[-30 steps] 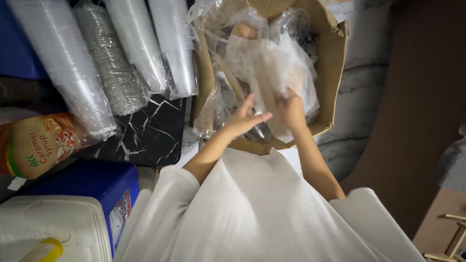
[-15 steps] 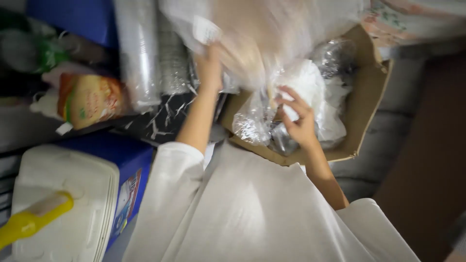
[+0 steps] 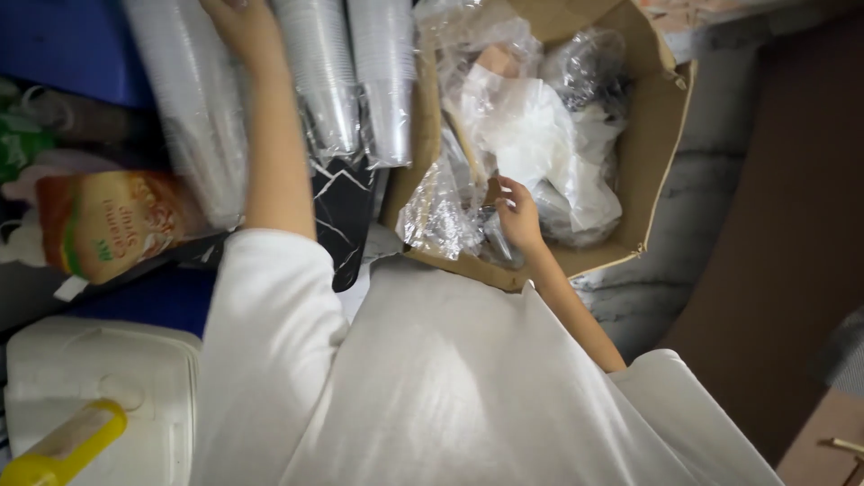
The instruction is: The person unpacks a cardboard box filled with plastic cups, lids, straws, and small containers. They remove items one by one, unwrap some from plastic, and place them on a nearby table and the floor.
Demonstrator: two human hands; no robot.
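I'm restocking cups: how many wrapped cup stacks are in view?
3: one under the left hand at far left, one middle, one beside the box. More may lie out of view.

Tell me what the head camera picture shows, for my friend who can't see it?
A person in white sleeves reaches their left hand up onto wrapped stacks of clear plastic cups, while their right hand rests among crinkled plastic bags inside an open cardboard box. A white cooler lid sits at lower left.
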